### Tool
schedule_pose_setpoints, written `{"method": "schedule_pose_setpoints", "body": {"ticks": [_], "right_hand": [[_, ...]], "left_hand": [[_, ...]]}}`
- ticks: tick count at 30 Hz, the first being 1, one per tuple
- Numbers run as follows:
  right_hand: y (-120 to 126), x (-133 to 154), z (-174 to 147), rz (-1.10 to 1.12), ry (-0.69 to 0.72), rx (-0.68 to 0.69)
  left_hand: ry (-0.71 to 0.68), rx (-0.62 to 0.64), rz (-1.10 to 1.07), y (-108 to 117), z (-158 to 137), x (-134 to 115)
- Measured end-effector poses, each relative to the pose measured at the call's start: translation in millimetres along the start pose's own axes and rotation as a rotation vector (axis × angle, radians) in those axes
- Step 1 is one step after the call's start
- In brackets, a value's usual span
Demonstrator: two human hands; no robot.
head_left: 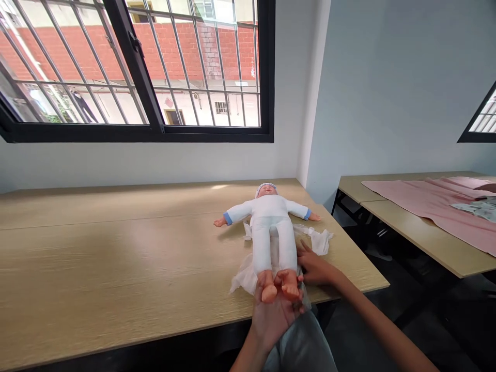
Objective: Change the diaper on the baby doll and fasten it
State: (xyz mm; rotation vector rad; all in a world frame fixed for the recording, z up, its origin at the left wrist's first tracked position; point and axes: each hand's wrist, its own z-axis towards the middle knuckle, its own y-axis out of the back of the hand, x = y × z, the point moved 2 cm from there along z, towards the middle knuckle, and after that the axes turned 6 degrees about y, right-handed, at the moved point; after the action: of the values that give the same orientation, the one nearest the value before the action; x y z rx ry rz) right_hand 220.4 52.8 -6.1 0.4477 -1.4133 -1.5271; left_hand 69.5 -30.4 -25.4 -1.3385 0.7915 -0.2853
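Tabletop (pixel 116 279) beneath white-suited, blue-cuffed doll (pixel 270 209)

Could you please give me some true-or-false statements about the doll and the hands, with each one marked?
1. The doll lies face up. True.
2. The doll's arms are folded on its chest. False: the arms stretch out to both sides.
3. The left hand is at the doll's feet. True.
4. The right hand is beside a leg of the doll. True.
5. The doll is covered by the pink cloth. False: the pink cloth lies on another table.
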Motion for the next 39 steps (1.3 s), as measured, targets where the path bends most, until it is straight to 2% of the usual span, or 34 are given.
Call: {"method": "schedule_pose_setpoints", "body": {"ticks": [2, 6, 8, 10, 12, 14, 16, 17, 19, 21, 24, 27, 30, 33, 36, 39], "right_hand": [[9, 1, -11, -0.004, -0.036, -0.079], [23, 11, -23, -0.088, -0.161, -0.392], [26, 23, -21, -0.106, -0.146, -0.504], [27, 39, -11, -0.109, -0.053, -0.512], [25, 52, 2, -0.113, 0.053, -0.434], [20, 58, 16, -0.120, 0.115, -0.330], [16, 58, 29, -0.133, 0.129, -0.246], [14, 57, 34, -0.143, 0.122, -0.216], [13, 54, 41, -0.157, 0.091, -0.177], [15, 52, 42, -0.148, 0.044, -0.148], [21, 47, 36, -0.082, 0.004, -0.106], [30, 36, 22, -0.021, -0.024, -0.076], [39, 25, 9, 0.004, -0.043, -0.025], [40, 22, 3, -0.016, -0.012, 0.063], [35, 25, 3, -0.047, 0.007, 0.114], [30, 28, 4, -0.022, 0.002, 0.068]], "left_hand": [[-0.013, -0.025, -0.015, 1, -3, 2], [0.045, -0.056, -0.031, 0, -15, 16], [0.087, -0.033, 0.040, -2, -27, 24], [0.099, -0.054, 0.240, -4, -42, 29], [0.056, -0.162, 0.608, -10, -55, 25], [-0.082, -0.343, 1.066, -19, -62, 8], [-0.353, -0.568, 1.460, -31, -58, -17], [-0.517, -0.676, 1.602, -36, -52, -30], [-0.668, -0.810, 1.780, -40, -34, -51], [-0.692, -0.844, 1.806, -35, -17, -64], [-0.598, -0.778, 1.676, -21, -6, -74], [-0.487, -0.744, 1.584, -12, -11, -85], [-0.463, -0.730, 1.540, -8, -19, -105], [-0.388, -0.665, 1.433, -2, -23, -122], [-0.310, -0.619, 1.377, 3, -23, -128], [-0.333, -0.584, 1.451, 4, -23, -126]]}}
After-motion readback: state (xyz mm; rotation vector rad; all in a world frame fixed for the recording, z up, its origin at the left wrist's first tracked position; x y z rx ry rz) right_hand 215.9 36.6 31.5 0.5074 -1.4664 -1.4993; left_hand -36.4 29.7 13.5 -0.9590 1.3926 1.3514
